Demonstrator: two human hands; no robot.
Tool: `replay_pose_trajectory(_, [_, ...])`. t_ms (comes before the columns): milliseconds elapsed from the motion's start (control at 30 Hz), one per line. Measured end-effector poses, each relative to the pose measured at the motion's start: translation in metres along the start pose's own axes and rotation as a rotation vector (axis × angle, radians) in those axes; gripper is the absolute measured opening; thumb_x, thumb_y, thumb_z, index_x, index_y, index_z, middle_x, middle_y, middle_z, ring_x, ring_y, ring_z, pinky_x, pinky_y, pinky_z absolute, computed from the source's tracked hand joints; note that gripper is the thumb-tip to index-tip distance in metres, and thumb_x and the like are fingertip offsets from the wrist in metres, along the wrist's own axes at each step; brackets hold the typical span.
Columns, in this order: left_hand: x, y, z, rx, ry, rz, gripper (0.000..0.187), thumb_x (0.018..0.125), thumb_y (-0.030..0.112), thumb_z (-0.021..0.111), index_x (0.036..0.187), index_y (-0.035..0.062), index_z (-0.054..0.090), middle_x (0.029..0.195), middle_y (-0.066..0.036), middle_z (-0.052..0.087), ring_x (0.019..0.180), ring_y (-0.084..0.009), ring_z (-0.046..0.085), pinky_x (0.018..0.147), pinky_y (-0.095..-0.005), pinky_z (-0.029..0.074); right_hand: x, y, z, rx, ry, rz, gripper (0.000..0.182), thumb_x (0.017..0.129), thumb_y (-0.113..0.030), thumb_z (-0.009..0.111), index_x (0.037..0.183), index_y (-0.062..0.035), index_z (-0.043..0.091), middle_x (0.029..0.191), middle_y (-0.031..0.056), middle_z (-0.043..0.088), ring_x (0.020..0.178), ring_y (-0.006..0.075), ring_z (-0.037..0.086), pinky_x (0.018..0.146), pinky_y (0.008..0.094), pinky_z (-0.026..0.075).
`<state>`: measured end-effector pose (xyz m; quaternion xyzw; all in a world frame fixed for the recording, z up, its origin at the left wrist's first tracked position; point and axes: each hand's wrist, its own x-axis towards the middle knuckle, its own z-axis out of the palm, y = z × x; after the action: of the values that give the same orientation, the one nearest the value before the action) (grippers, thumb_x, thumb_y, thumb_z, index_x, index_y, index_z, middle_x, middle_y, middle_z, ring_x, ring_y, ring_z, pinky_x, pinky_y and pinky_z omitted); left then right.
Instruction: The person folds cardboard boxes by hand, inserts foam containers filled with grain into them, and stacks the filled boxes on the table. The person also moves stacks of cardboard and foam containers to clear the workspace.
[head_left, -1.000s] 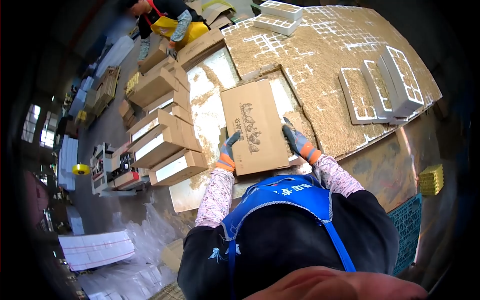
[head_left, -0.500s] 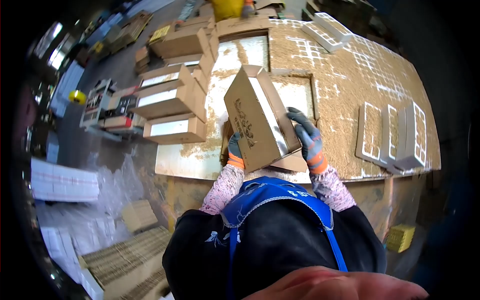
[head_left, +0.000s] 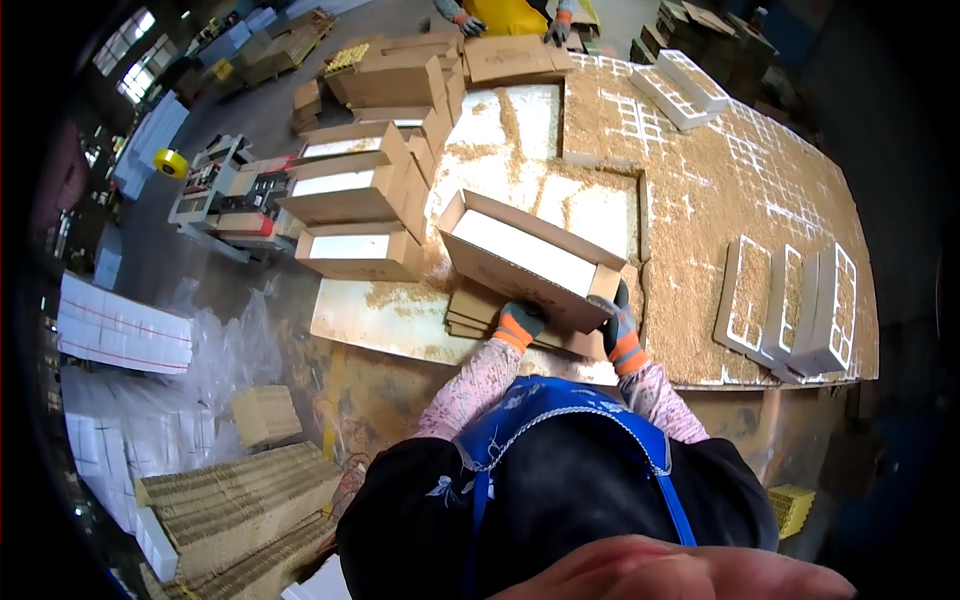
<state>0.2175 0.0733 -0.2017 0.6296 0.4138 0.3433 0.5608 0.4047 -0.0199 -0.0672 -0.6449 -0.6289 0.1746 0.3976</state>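
A long open cardboard box (head_left: 505,272) with a white block (head_left: 525,245) inside tilts over the near part of the table. My right hand (head_left: 620,325), in a grey and orange glove, grips its right end, fingers at the corner. My left hand (head_left: 522,322), gloved alike, is closed against the box's lower near side; its fingertips are partly hidden. Below the box lie flat folded cardboard pieces (head_left: 475,305), close to my left hand.
Several open boxes with white blocks (head_left: 345,247) line the table's left side. White gridded trays (head_left: 785,305) stand at right on a brown, crumb-covered surface (head_left: 690,230). A cart with a yellow tape roll (head_left: 171,163) is left. Across the table, another person's gloved hands (head_left: 557,30) rest near cardboard.
The box has turned from steeply upright to lying lengthwise, its opening facing up. My left hand has moved right along its lower side; my right hand has come down at its right end.
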Motion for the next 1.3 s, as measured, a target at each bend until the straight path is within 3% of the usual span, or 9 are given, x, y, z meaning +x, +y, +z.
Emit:
replay_pose_trajectory(133, [-0.02,0.032,-0.003,0.197,-0.159,-0.123,0.024,0.074,0.025,0.068,0.084,0.0033,0.065,0.089,-0.014,0.066,0.078,-0.0296,0.062,0.073,-0.0345,0.05,-0.019,0.066,0.016,1.139,-0.004,0.657,0.038,0.087,-0.017,0.05,0.125,-0.0165,0.044,0.104,0.0125,0.059,0.105,0.026,0.054,0.086,0.0309,0.046])
replay_pose_trajectory(267, [-0.008,0.018,-0.035,0.615,-0.243,-0.591,0.066,0.078,0.058,0.05,0.097,-0.0034,0.063,0.095,-0.025,0.062,0.088,-0.0399,0.059,0.083,-0.0425,0.044,-0.015,0.025,0.016,0.475,0.095,0.062,0.05,0.084,-0.019,0.059,0.128,-0.0169,0.034,0.107,0.0124,0.057,0.1,0.0228,0.056,0.084,0.0287,0.046])
replay_pose_trajectory(333, [-0.005,0.025,-0.092,0.237,0.154,-0.536,0.057,0.08,0.054,0.05,0.081,-0.0007,0.066,0.082,-0.021,0.064,0.078,-0.0321,0.062,0.073,-0.0385,0.046,-0.017,0.043,0.017,-0.025,0.026,-0.209,0.041,0.083,-0.017,0.06,0.121,-0.0121,0.045,0.107,0.0111,0.057,0.102,0.023,0.055,0.087,0.0299,0.044])
replay_pose_trajectory(400, [0.01,0.072,-0.136,0.077,0.633,-0.22,0.042,0.087,0.041,0.049,0.097,0.0024,0.062,0.081,-0.009,0.065,0.066,-0.0219,0.059,0.065,-0.0366,0.046,-0.02,0.014,0.016,0.685,-0.039,0.419,0.027,0.086,-0.018,0.055,0.111,-0.0081,0.059,0.108,0.0096,0.058,0.105,0.0228,0.053,0.091,0.0306,0.04])
replay_pose_trajectory(700, [0.106,0.095,-0.18,0.128,-0.301,-0.1,0.048,0.076,-0.006,0.061,0.121,0.0074,0.052,0.116,-0.007,0.058,0.105,-0.0171,0.053,0.092,-0.0317,0.044,-0.046,0.081,0.05,0.505,-0.136,0.484,0.075,0.091,-0.043,0.046,0.138,0.0013,0.008,0.089,0.0099,0.056,0.081,0.0182,0.051,0.069,0.0304,0.043])
replay_pose_trajectory(800, [0.11,0.094,-0.199,-0.361,-0.356,-0.45,0.037,0.079,0.004,0.062,0.116,0.0048,0.057,0.114,-0.009,0.06,0.104,-0.0199,0.056,0.091,-0.0306,0.045,-0.053,0.059,0.05,0.37,-0.163,0.459,0.039,0.096,-0.034,0.034,0.11,0.0006,0.043,0.08,0.012,0.055,0.069,0.0241,0.052,0.063,0.0362,0.043])
replay_pose_trajectory(833, [0.104,0.091,-0.21,0.16,-0.456,0.075,0.036,0.079,0.003,0.062,0.115,0.0033,0.058,0.113,-0.011,0.06,0.103,-0.0183,0.056,0.089,-0.0309,0.046,-0.048,0.047,0.055,0.41,-0.016,0.272,0.046,0.093,-0.036,0.039,0.12,0.0013,0.036,0.071,0.0096,0.053,0.062,0.0222,0.05,0.061,0.0341,0.043])
replay_pose_trajectory(1133, [0.055,0.124,-0.201,-0.434,-0.134,-0.5,0.045,0.082,0.018,0.064,0.123,0.0044,0.052,0.12,-0.006,0.056,0.105,-0.0187,0.055,0.085,-0.0283,0.047,-0.049,0.144,0.067,0.888,0.409,0.474,0.046,0.088,-0.023,0.048,0.128,-0.001,0.041,0.124,0.0116,0.048,0.114,0.0217,0.045,0.1,0.0375,0.035])
replay_pose_trajectory(1300, [-0.007,0.099,-0.292,-0.762,-0.026,-0.077,0.051,0.082,0.02,0.064,0.127,0.0044,0.047,0.118,-0.008,0.054,0.104,-0.016,0.052,0.09,-0.028,0.042,0.001,0.015,0.077,1.572,0.289,0.559,0.059,0.084,-0.036,0.042,0.128,0.0028,0.04,0.13,0.0151,0.044,0.118,0.0272,0.042,0.102,0.041,0.033])
